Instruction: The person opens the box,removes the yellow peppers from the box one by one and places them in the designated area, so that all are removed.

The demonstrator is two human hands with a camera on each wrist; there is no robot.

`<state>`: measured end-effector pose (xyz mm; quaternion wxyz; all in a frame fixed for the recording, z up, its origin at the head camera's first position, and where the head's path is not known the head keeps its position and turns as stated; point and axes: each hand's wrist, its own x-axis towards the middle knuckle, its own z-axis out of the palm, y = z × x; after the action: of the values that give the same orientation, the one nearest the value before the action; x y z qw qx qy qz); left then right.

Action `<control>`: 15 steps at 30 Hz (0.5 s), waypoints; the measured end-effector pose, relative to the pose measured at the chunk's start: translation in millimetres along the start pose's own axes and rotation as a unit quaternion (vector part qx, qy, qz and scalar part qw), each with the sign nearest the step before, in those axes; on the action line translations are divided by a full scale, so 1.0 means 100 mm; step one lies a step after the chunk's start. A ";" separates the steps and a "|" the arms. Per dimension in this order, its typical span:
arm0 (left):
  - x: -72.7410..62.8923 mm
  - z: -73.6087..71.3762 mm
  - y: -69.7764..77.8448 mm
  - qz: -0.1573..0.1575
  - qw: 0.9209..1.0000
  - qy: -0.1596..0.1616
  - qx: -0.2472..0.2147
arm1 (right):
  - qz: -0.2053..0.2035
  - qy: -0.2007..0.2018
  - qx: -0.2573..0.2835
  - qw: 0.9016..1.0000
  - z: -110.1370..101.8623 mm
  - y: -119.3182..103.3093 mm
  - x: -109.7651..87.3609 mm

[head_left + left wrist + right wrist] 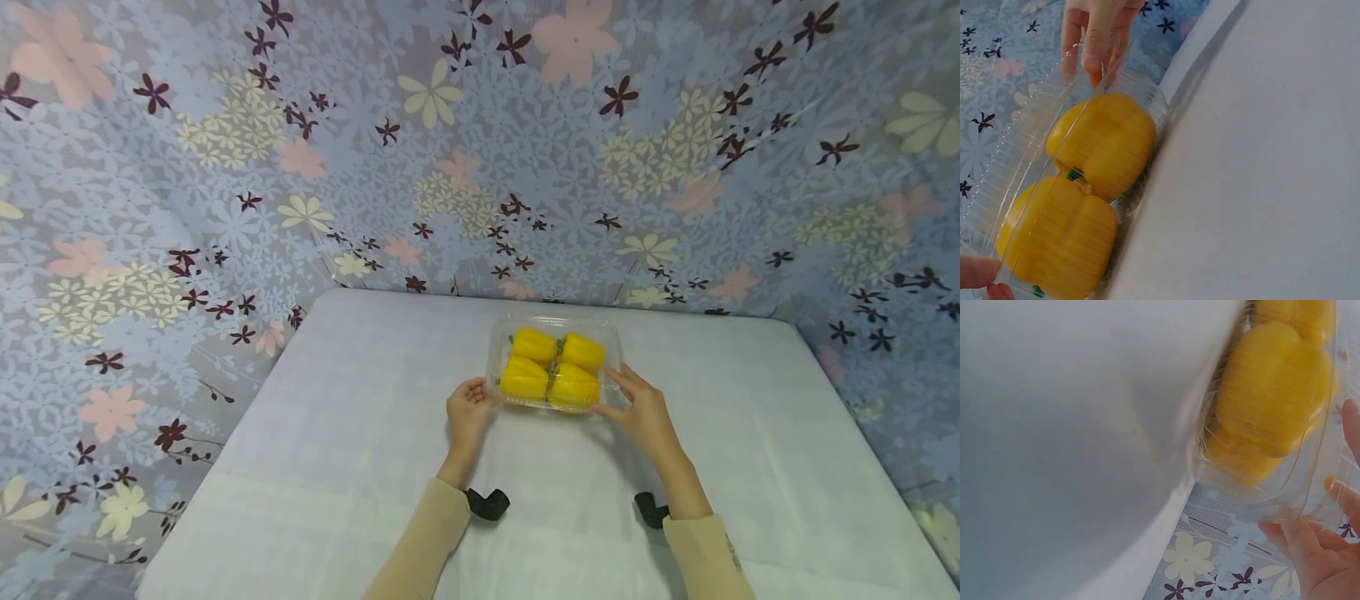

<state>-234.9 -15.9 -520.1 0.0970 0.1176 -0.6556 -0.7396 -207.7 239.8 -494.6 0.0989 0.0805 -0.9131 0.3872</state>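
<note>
A clear plastic clamshell box (557, 320) holds several yellow bell peppers (574, 385), set in two rows. My left hand (469, 410) pinches the rim at its near left corner; only fingertips (977, 272) of it show in the left wrist view. At the near right corner my right hand (643, 414) grips the rim between thumb and fingers, and in the right wrist view the thumb (1307, 540) lies against the corner. Clear plastic covers the peppers, but whether the lid is latched I cannot tell.
The box is over the far part of a table covered in white cloth (360, 400). Behind and beside the table hangs a flowered fabric (360, 167). Black wrist devices (489, 505) show at both sleeves.
</note>
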 end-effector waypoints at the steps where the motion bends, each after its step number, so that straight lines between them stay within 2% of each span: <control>1: 0.01 0.00 -0.01 0.000 1.000 0.003 0.003 | 0.001 0.000 0.002 1.000 0.00 0.00 0.01; 8: 0.00 -0.02 -0.02 0.024 0.996 0.029 0.086 | 0.008 -0.005 0.020 1.000 -0.02 -0.01 0.03; 15: -0.02 -0.02 -0.01 0.030 0.996 0.010 0.088 | 0.014 0.000 0.020 1.000 -0.05 -0.02 0.02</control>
<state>-232.4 -16.8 -520.8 0.1151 0.1139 -0.7201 -0.6748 -208.4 241.9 -489.5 0.0918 0.0697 -0.9063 0.4067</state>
